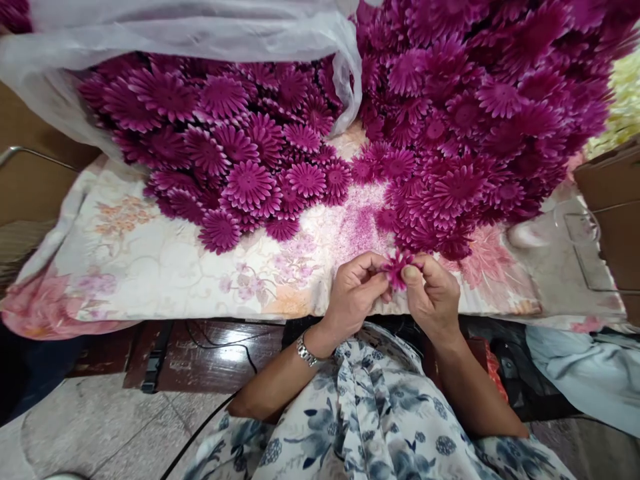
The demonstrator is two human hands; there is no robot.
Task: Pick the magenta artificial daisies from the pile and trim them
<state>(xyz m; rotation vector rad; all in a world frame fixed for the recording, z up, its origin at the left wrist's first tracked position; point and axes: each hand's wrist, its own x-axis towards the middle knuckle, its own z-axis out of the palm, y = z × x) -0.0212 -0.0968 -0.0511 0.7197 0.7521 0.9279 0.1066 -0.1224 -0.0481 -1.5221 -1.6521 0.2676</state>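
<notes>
Both my hands pinch one small magenta fabric flower [397, 268] at the near edge of a table covered with a floral cloth [150, 267]. My left hand [354, 297], with a metal watch on the wrist, grips the flower's left side with closed fingers. My right hand [433, 295] presses its thumb on the flower's right side. Just beyond the hands lies a big heap of the same magenta flowers [450, 133], and a second heap [230, 147] spreads to the left.
A clear plastic bag [200, 30] drapes over the left heap at the back. Magenta dust [357, 230] speckles the cloth ahead of my hands. Brown cartons [613, 213] stand at the right, pale yellow flowers [625, 100] behind them. A dark wooden bench [200, 353] and cable lie below the table.
</notes>
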